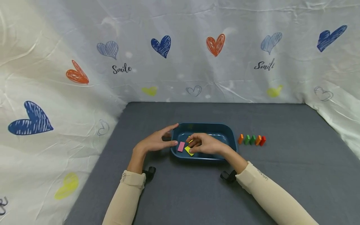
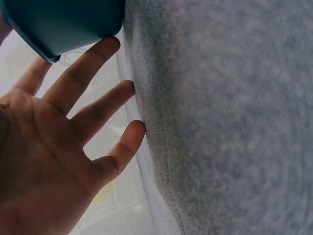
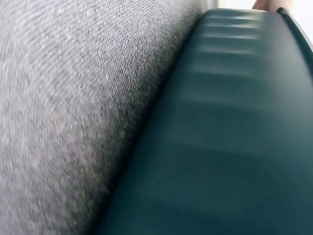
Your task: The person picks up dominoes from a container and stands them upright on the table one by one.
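A dark blue tray (image 1: 222, 128) stands on the grey cloth. My left hand (image 1: 154, 141) is at its left end with fingers spread; in the left wrist view a fingertip of the left hand (image 2: 54, 112) touches the tray's outer wall (image 2: 83, 24). My right hand (image 1: 206, 143) reaches into the tray, fingers bent. Its thumb meets a yellow block (image 1: 189, 150); whether the fingers pinch it is hidden. Another yellow block (image 1: 190, 141) is partly covered by those fingers. A pink block (image 1: 181, 146) lies left of them. The right wrist view shows mostly the tray's ribbed side (image 3: 220, 122).
Right of the tray, several small blocks stand upright in a row: orange blocks (image 1: 241, 138), green blocks (image 1: 247, 139) and a red block (image 1: 262, 141), which leans. A white curtain (image 1: 180, 72) with printed hearts hangs behind and left of the table (image 1: 182, 193).
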A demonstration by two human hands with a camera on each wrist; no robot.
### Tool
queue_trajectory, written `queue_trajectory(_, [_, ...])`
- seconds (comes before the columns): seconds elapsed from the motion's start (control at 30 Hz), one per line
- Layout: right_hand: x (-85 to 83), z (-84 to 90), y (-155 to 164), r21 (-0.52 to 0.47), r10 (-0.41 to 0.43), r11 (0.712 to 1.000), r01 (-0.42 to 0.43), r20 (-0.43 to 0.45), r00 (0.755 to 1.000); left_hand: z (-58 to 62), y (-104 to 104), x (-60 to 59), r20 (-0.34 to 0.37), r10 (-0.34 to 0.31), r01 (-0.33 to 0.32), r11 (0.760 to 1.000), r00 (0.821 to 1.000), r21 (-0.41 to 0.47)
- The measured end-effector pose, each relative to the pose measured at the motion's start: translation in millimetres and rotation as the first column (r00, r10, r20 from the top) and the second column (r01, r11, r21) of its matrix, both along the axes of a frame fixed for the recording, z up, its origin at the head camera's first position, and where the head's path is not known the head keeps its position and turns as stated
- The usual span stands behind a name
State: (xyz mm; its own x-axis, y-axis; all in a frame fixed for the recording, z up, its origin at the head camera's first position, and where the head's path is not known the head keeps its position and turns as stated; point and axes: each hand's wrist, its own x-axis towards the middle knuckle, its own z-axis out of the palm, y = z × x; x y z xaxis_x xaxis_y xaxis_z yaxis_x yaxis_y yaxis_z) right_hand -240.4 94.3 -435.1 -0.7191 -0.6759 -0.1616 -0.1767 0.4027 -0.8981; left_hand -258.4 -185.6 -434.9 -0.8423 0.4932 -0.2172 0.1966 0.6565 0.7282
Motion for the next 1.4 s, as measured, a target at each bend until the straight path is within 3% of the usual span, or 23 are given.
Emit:
queue_trajectory(0.3, [-0.1, -3.2, -3.5, 0.037, 0.066, 0.997, -0.068, 0.039, 0.997, -1.6, 0.6, -2.4, 0.001, -0.023, 0.023, 1.000, 1.000, 0.018])
queue_trajectory(0.53, [-1.8, -2.2, -1.9, 0.060, 0.216, 0.973, -0.222, 0.084, 0.973, -2.4, -1.2, -1.7, -0.011, -0.034, 0.034, 0.999, 0.999, 0.025])
queue_trajectory(0.63, [-1.9, -2.7, -0.7, 0.060, 0.242, 0.967, -0.248, 0.088, 0.966, -2.1, -1.4, -1.1, -0.010, -0.038, 0.038, 0.999, 0.999, 0.028])
queue_trajectory(1.17, [-6.1, -1.4, 10.8, -0.054, 0.168, 0.986, -0.161, 0.205, 0.964, 0.9, 0.8, -1.2, 0.000, -0.031, 0.031, 0.999, 1.000, 0.024])
queue_trajectory(1.4, [-5.4, -1.5, 14.9, -0.100, 0.172, 0.984, -0.150, 0.268, 0.948, -0.8, 1.2, -0.7, -0.003, -0.025, 0.025, 1.000, 1.000, 0.015])
